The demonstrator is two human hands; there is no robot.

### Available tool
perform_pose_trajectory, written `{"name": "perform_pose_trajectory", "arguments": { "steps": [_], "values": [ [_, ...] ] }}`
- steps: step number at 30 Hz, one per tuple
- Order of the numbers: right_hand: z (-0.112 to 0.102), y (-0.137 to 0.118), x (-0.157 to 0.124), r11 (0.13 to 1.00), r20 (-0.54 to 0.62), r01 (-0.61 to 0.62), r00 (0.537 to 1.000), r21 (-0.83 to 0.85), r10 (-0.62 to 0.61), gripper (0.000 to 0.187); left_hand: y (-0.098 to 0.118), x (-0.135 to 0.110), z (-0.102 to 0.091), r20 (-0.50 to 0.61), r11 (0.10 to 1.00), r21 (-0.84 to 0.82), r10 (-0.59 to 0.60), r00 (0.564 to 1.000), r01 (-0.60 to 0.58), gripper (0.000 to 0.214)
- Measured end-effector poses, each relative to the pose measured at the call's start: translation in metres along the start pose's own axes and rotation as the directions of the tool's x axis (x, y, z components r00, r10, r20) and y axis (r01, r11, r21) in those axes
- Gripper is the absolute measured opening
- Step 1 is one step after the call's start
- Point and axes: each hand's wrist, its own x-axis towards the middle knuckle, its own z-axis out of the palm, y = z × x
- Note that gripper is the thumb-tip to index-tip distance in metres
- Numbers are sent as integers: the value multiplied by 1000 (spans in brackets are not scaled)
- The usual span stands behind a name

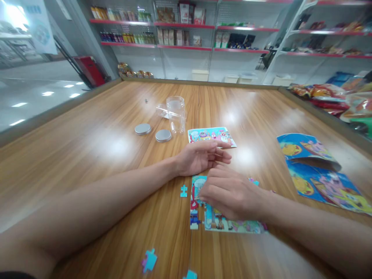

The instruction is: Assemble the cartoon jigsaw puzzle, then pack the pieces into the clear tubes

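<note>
A colourful cartoon jigsaw puzzle (196,211) lies partly assembled on the wooden table, with gaps near its left side. Over it my right hand (232,190) is closed, fingertips pressed together at the puzzle's left part; whatever they pinch is hidden. Just beyond, my left hand (200,157) rests palm inward with fingers loosely stretched and apart, holding nothing. A printed picture card (209,133) lies behind the left hand, partly covered by it. One loose puzzle piece (183,191) sits left of the puzzle. Nearer to me lie another loose piece (150,260) and a blue piece (191,275) cut off by the frame.
Clear plastic jars (176,104), one upright and one lying down, stand farther back beside two silver lids (142,129). A folded blue printed sheet (334,174) lies at the right. Packaged goods (328,97) border the table's right edge, and stocked shelves (186,26) stand behind.
</note>
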Motion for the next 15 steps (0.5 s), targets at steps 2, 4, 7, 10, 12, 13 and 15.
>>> {"name": "perform_pose_trajectory", "arguments": {
  "steps": [2,4,7,10,12,13,15],
  "values": [
    [-1,0,-1,999,20,-5,1000,42,4,16,0,0,0,3,1000,5,8,1000,-8,41],
    [-3,0,-3,997,21,-39,999,67,38,11,0,-1,1,1,1000,10,14,1000,-14,42],
    [-4,-2,-2,993,14,-98,995,69,97,8,1,-1,3,-4,1000,16,18,1000,-18,41],
    [-3,-4,-1,991,29,-123,992,59,122,16,1,-1,2,-3,1000,17,18,1000,-18,42],
    [-2,-5,0,991,44,-127,991,32,125,24,0,-1,2,2,1000,11,18,1000,-18,42],
    [-1,-6,0,992,52,-129,990,19,128,26,0,-1,1,3,1000,8,18,1000,-18,42],
    [1,-6,0,991,68,-136,989,11,135,25,0,-1,1,4,1000,6,19,1000,-19,42]
  ]
}}
